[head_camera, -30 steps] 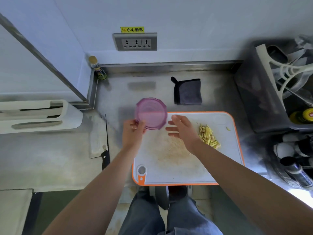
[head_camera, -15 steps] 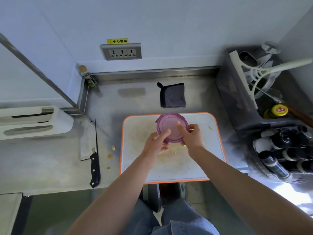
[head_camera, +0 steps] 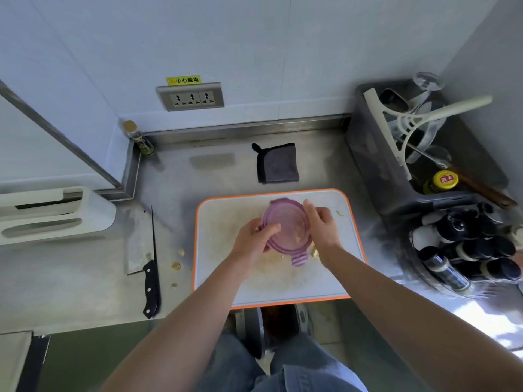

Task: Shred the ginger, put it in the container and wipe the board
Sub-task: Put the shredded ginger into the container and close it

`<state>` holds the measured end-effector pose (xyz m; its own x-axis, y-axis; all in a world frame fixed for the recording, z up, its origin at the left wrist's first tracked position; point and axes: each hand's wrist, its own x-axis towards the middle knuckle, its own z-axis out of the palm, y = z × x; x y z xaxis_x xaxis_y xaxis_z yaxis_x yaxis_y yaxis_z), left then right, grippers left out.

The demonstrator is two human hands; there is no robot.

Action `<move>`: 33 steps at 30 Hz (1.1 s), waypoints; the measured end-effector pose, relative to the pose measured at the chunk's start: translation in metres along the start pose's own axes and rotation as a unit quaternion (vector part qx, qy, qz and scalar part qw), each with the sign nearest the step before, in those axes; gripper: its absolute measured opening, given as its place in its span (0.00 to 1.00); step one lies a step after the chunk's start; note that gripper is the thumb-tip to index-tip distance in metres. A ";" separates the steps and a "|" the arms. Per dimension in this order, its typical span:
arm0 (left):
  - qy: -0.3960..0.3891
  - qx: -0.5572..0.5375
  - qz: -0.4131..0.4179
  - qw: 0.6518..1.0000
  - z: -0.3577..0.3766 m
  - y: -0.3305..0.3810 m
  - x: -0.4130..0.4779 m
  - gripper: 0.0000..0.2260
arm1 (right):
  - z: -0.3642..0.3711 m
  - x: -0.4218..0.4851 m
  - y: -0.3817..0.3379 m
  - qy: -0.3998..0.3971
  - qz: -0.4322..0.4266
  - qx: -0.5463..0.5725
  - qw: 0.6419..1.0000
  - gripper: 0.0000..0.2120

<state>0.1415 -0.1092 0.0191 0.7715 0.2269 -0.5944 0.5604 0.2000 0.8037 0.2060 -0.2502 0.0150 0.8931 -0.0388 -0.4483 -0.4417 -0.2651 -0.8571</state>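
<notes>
The purple lidded container has come from the cutting board's far edge to its middle, where the left hand and right hand both grip it. Shredded ginger peeks beside the right wrist; filling probably comes next.

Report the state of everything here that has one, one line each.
cutting board: flat, stained, unwiped.
purple container: held over the cutting board, one flap sticking out.
left hand: curled on the container's left rim.
right hand: curled on its right rim.
cleaver: lying flat on the counter, unheld.
grey cloth: folded, untouched.
ginger scraps: loose on the counter.
</notes>
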 end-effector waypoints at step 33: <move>-0.116 -0.055 -0.024 0.991 0.010 0.003 -0.029 0.26 | -0.017 0.009 0.000 0.081 0.084 0.008 0.993 0.14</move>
<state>0.1240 -0.1247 0.0392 0.8008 -0.0084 -0.5988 0.5714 0.3100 0.7598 0.2150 -0.2665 0.0153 0.8082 -0.2354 -0.5399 -0.5858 -0.2260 -0.7783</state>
